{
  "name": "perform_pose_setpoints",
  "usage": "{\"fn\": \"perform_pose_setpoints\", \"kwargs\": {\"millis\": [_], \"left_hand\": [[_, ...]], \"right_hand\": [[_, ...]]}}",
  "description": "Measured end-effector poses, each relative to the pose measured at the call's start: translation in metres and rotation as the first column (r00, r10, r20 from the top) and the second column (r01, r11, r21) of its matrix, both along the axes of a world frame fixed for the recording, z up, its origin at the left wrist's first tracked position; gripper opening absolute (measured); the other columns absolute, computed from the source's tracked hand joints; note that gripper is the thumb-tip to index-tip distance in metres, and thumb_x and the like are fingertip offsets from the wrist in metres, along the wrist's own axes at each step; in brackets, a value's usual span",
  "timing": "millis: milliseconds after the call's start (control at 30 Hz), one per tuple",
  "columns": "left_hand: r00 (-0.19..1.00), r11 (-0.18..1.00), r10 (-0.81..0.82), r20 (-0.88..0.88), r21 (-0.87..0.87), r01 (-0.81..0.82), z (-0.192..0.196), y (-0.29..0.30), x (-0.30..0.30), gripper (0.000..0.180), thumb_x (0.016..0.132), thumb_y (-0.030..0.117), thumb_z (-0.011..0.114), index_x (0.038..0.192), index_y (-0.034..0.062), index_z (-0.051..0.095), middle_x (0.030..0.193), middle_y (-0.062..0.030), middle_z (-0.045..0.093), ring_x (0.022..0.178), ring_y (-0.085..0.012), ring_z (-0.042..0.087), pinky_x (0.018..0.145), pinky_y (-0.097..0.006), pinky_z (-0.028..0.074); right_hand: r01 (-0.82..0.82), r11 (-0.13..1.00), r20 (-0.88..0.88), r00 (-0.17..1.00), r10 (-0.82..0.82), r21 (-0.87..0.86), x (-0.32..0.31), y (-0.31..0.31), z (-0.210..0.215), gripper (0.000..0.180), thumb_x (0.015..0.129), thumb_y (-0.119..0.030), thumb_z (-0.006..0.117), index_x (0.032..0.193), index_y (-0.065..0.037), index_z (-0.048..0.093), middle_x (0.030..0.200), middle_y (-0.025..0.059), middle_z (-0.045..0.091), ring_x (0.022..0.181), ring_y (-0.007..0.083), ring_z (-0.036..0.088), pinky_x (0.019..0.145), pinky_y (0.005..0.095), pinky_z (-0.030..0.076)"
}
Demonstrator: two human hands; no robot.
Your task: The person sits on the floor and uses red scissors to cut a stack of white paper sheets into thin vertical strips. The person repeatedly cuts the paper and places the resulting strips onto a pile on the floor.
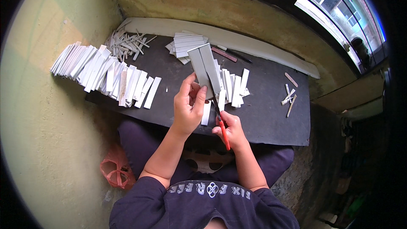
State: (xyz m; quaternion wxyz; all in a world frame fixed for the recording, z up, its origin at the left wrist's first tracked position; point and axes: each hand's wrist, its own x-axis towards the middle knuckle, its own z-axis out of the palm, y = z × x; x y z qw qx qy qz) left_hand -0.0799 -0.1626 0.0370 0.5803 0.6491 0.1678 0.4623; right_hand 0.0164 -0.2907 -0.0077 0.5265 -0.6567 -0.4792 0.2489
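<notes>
- My left hand [189,108] grips the lower end of a grey rectangular sheet [205,68], thumb on the near face and fingers curled behind; the sheet stands tilted up and away from me over the board.
- My right hand [231,129] is clenched around the red handles of a pair of scissors [217,112]; the dark blades run up from this hand into the lower edge of the sheet, roughly along its midline.
- The two hands sit just beside each other, left one slightly higher, right one lower and nearer my body.
- Under both hands lies a dark flat board [271,114] resting across my lap.
- Just beyond my right hand, partly behind the sheet, is a small loose batch of white cut strips [234,85] leaning on one another; one strip lies directly between my two hands on the board.
- Far off to the left of my left hand, a long overlapping row of white strips [104,74] runs along the board's left end.
- Beyond that row, further from my left hand, is a heap of thin narrow offcuts [127,42].
- Straight ahead past the sheet is a stack of wider pale sheets [187,42], with a dark pen-like stick [237,55] just to its right.
- Well to the right of my right hand are a few short slivers [289,95] scattered on the board.
- Down by my left elbow, off the board, is a crumpled red plastic bag [115,170] on the floor.
</notes>
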Motion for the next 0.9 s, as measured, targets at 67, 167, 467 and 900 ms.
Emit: {"fn": "perform_pose_setpoints", "kwargs": {"millis": [67, 167, 467, 900], "left_hand": [[1.0, 1.0, -0.005, -0.011, -0.003, 0.005, 0.003, 0.0, -0.001, 0.033, 0.089, 0.002, 0.049, 0.121, -0.0033, 0.042, 0.083, -0.0027, 0.053, 0.069, -0.0047, 0.05, 0.06, -0.018, 0.042], [0.998, 0.998, 0.06, 0.023, 0.017, -0.061, 0.001, 0.002, 0.002, 0.033, 0.087, 0.004, 0.054, 0.118, -0.0041, 0.045, 0.071, -0.0009, 0.053, 0.06, -0.0034, 0.048, 0.053, -0.018, 0.04], [0.999, 0.996, -0.033, -0.013, -0.084, 0.031, 0.004, 0.003, -0.004, 0.031, 0.09, 0.003, 0.049, 0.12, -0.0029, 0.043, 0.088, -0.003, 0.054, 0.075, -0.0044, 0.05, 0.065, -0.018, 0.041], [0.974, 0.979, 0.191, 0.123, 0.047, -0.198, 0.016, 0.023, 0.005, 0.024, 0.095, 0.013, 0.041, 0.115, 0.0024, 0.033, 0.095, -0.0119, 0.058, 0.085, -0.0095, 0.052, 0.075, -0.021, 0.039]], "right_hand": [[0.008, 1.0, 0.016, 1.0, -0.008, -0.016, 0.0, 0.0, 0.001, 0.062, 0.064, -0.05, 0.074, 0.063, 0.0, 0.037, 0.052, 0.0098, 0.034, 0.049, 0.0223, 0.029, 0.046, 0.0328, 0.033], [0.013, 1.0, 0.01, 1.0, -0.013, -0.026, -0.001, 0.002, 0.005, 0.058, 0.066, -0.046, 0.074, 0.063, 0.0, 0.038, 0.052, 0.0102, 0.035, 0.049, 0.0224, 0.03, 0.046, 0.0329, 0.033], [0.07, 0.996, 0.079, 0.995, -0.065, -0.063, -0.005, 0.005, 0.008, 0.049, 0.07, -0.034, 0.075, 0.061, 0.0, 0.042, 0.052, 0.0107, 0.038, 0.048, 0.0225, 0.032, 0.046, 0.0327, 0.034], [0.011, 0.999, 0.141, 0.99, -0.005, -0.04, -0.007, 0.002, 0.018, 0.046, 0.068, -0.031, 0.076, 0.061, 0.0, 0.042, 0.053, 0.0115, 0.042, 0.047, 0.0248, 0.039, 0.048, 0.0331, 0.036]]}}
